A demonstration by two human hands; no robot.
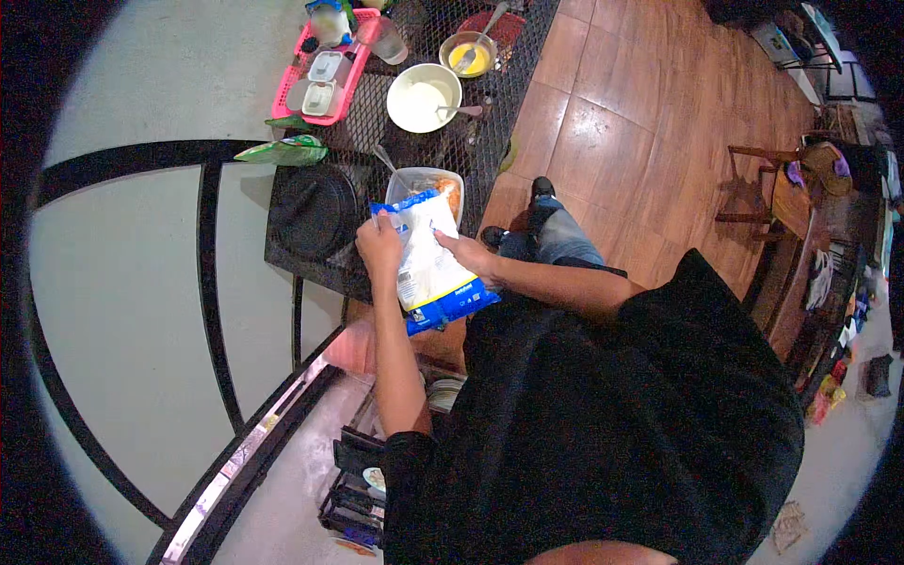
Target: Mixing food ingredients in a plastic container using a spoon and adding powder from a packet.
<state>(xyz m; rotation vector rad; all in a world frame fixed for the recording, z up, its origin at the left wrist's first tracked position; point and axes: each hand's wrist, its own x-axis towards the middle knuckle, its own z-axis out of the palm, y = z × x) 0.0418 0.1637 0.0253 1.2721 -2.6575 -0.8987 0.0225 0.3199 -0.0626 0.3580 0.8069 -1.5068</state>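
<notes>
My left hand (381,244) pinches the top corner of a white and blue plastic bag (431,258), which bears writing. At the bag's right side, my right hand (466,254) grips it with the thumb on its front. The bag partly covers a rectangular plastic container (455,212) with orange-brown food and a spoon (390,167) in it. Beyond that stands a white bowl (404,106) of pale, creamy liquid with a utensil. A smaller bowl (484,65) holds yellow liquid and a fork (470,56).
A pink plastic basket (282,95) with lidded containers stands at the back left, beside a clear cup (387,44). A green packet (289,151) lies near a black stove-like appliance (311,212). A wooden chair (787,198) stands on the tiled floor at right.
</notes>
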